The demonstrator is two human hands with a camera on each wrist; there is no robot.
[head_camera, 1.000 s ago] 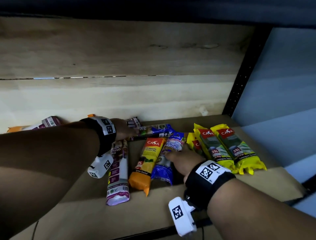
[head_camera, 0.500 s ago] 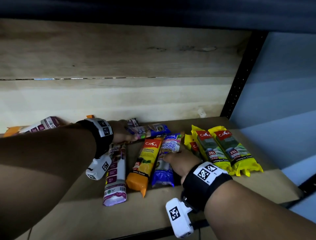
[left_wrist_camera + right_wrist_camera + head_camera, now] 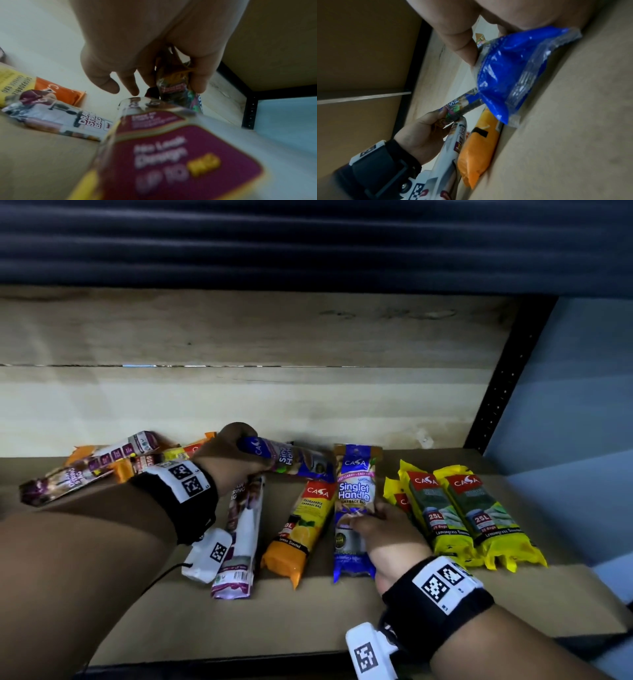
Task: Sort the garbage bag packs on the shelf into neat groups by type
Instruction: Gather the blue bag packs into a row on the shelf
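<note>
Garbage bag packs lie on a brown shelf board [image 3: 342, 621]. My left hand [image 3: 236, 460] grips one end of a blue Singlet Handle pack [image 3: 294, 462], raised and lying crosswise at the back; the left wrist view shows fingers [image 3: 197, 75] curled round it. My right hand [image 3: 383, 529] holds a second blue Singlet Handle pack [image 3: 352, 508] by its right edge, thumb [image 3: 462, 44] on top. Between them lie an orange Casa pack [image 3: 301, 529] and a white-purple drawstring pack [image 3: 239, 542]. Yellow 25L packs [image 3: 459, 518] sit side by side at the right.
A loose pile of purple and orange packs [image 3: 102, 467] lies at the back left. A pale wooden back wall [image 3: 274, 405] closes the shelf, and a black metal upright [image 3: 507, 378] stands at the right. Bare board runs along the front edge.
My left hand has lifted the crosswise blue pack off the shelf. My right hand has turned its blue pack more upright and slid it rightward, toward the yellow packs.
</note>
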